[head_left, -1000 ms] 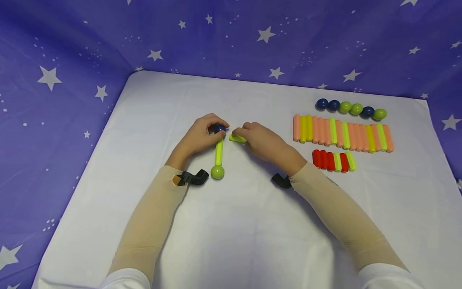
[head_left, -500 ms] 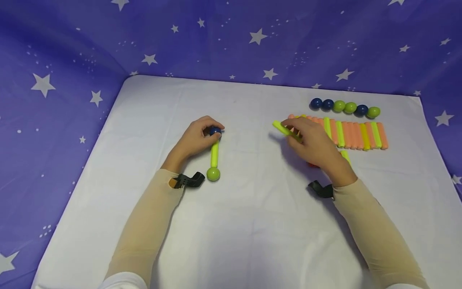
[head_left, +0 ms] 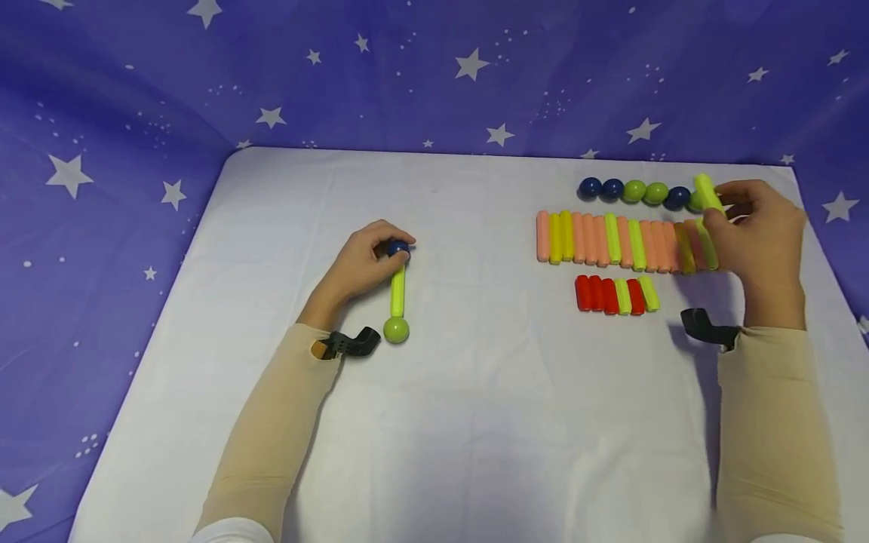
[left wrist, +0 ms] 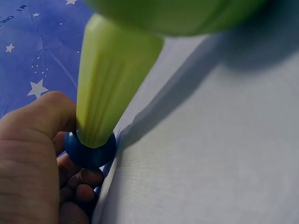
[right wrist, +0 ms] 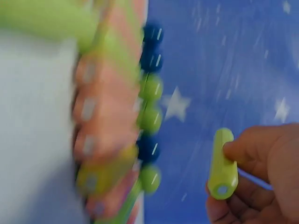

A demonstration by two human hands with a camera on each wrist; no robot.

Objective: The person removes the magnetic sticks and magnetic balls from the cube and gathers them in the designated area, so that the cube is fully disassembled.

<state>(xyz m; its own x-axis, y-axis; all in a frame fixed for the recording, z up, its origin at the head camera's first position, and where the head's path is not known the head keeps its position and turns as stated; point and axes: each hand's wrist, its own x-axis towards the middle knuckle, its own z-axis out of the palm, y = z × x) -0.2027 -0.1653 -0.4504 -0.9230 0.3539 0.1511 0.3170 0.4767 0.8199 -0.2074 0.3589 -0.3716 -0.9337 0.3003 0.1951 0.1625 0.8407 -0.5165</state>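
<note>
My left hand (head_left: 366,259) grips a dark blue ball (left wrist: 88,151) at the far end of a yellow-green rod (head_left: 397,292). A green ball (head_left: 397,329) sits at the rod's near end. Over at the right, my right hand (head_left: 763,226) pinches a loose yellow-green magnetic rod (right wrist: 223,163) between thumb and fingers, raised above the table. Silvery metal shows in that rod's end in the right wrist view. Beneath and beside this hand lies a row of pink, yellow and green rods (head_left: 592,240), its right end partly hidden.
Behind the long rods runs a line of blue and green balls (head_left: 634,191). In front is a short row of red and yellow-green rods (head_left: 616,296). A starry purple cloth (head_left: 434,83) rises behind the white table (head_left: 475,392).
My right hand has carried the loose yellow-green rod from beside the left hand to the right, over the long row. The left hand keeps its hold on the blue ball.
</note>
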